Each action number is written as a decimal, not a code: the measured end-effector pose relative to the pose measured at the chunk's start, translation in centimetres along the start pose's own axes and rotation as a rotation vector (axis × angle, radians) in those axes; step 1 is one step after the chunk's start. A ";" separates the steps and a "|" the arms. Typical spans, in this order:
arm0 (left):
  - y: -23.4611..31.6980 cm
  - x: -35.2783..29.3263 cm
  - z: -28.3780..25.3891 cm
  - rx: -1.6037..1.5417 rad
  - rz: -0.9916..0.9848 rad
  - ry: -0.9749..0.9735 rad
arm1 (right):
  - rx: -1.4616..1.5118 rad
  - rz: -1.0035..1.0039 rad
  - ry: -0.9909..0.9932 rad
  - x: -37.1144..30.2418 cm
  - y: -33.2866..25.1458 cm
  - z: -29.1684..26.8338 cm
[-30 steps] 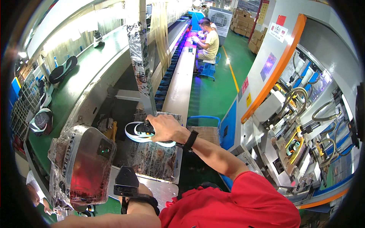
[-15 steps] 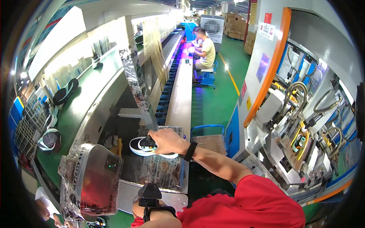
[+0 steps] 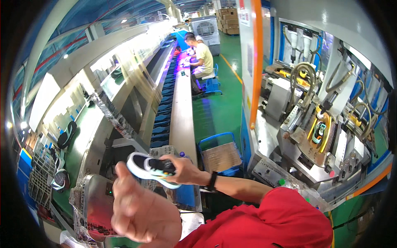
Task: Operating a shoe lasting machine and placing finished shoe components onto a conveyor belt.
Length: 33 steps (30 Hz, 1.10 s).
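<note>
A sneaker point(image 3: 149, 166) with a thick white sole and a black upper is lifted off the work surface. My right hand point(image 3: 186, 170) grips it by the heel end, with the toe pointing left. Close to the camera, my left hand point(image 3: 144, 213) is raised in front of the shoe, holding nothing. Its thumb points up and the loosely bent fingers are apart, slightly blurred. Behind the sneaker is the plastic-wrapped worktop point(image 3: 165, 151), partly hidden by the shoe.
At right, an orange-edged press machine point(image 3: 285, 120) holds another shoe point(image 3: 319, 132) in its jig. A blue-framed cart point(image 3: 221, 158) stands beyond my right arm. More shoes lie on the green conveyor point(image 3: 84, 132) at left. A plastic-wrapped box point(image 3: 93, 206) stands near it. A seated person point(image 3: 202, 60) works farther off.
My right hand has raised the sneaker from the worktop. My left hand has come up into view from the lower edge. The view has swung toward the machine on the right.
</note>
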<state>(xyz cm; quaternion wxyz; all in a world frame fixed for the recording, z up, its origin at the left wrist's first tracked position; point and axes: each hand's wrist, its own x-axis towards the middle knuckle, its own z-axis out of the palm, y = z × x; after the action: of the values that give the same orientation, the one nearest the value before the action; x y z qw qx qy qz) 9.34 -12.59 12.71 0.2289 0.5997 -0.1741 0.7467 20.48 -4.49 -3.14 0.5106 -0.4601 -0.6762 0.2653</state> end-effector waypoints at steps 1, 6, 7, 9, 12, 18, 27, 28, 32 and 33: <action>-1.3 -0.3 1.8 0.006 -0.053 0.023 | 0.127 0.100 0.113 -2.2 -0.5 -2.6; -6.4 -3.0 8.7 0.081 -0.176 -0.251 | 0.140 0.390 0.596 -14.6 0.1 -14.6; -7.8 -4.3 10.8 0.073 -0.242 -0.240 | 0.153 0.418 0.672 -17.2 0.4 -16.9; -10.5 -6.8 16.1 0.052 -0.520 -0.318 | 0.419 0.444 0.843 -22.6 0.5 -21.4; -15.1 -13.3 25.3 -0.019 -0.888 -0.570 | 0.273 0.468 1.171 -31.0 0.2 -27.9; -19.3 -28.9 42.7 -0.335 -1.217 -1.088 | 0.104 0.347 1.677 -45.3 -4.5 -34.8; -22.8 -46.6 61.9 0.039 -1.245 -1.333 | -0.475 0.537 2.081 -52.5 -9.8 -34.6; -21.9 -48.1 63.2 0.160 -1.099 -1.260 | -0.489 0.549 2.115 -53.2 -9.9 -34.3; -23.2 -50.0 65.4 0.236 -1.205 -1.316 | -0.686 0.748 2.099 -54.2 -9.9 -35.7; -22.9 -48.8 65.4 0.251 -1.235 -1.341 | -0.748 0.854 2.055 -54.4 -9.8 -36.8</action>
<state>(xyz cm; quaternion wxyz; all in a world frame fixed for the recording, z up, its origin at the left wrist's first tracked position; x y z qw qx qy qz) 83.89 -34.95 -20.84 0.3714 0.9141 0.1629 0.0014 54.47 -61.38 -6.86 0.5191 -0.7688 0.2271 -0.2964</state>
